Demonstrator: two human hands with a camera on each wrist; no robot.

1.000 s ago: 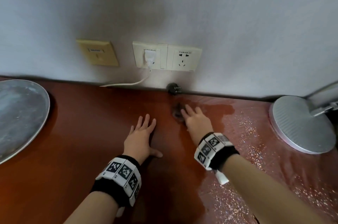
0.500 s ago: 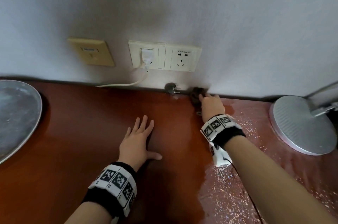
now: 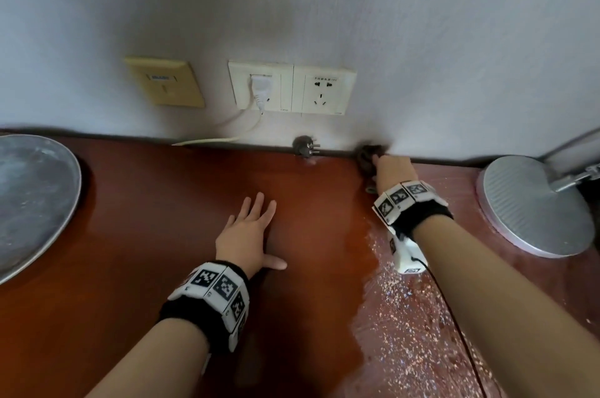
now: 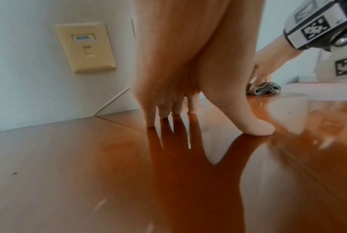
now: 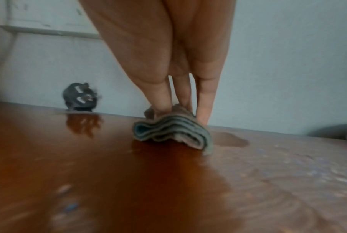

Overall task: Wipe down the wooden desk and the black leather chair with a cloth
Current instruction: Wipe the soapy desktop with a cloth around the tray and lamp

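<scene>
The reddish wooden desk fills the lower part of the head view. My right hand reaches to the desk's back edge by the wall, its straight fingers pressing a small folded grey-brown cloth onto the wood. Only a dark bit of the cloth shows past the fingers in the head view. My left hand lies flat on the middle of the desk, fingers spread, holding nothing. The wood left of the cloth is glossy; the right part looks speckled and dull. No chair is in view.
A loose black plug lies at the wall just left of the cloth. A white plug sits in the wall socket, its cable trailing down to the desk. A round silver tray is at far left, a silver lamp base at far right.
My right hand slid the cloth away from me and rightward, from mid-desk to the back edge at the wall. The left hand stayed flat in place.
</scene>
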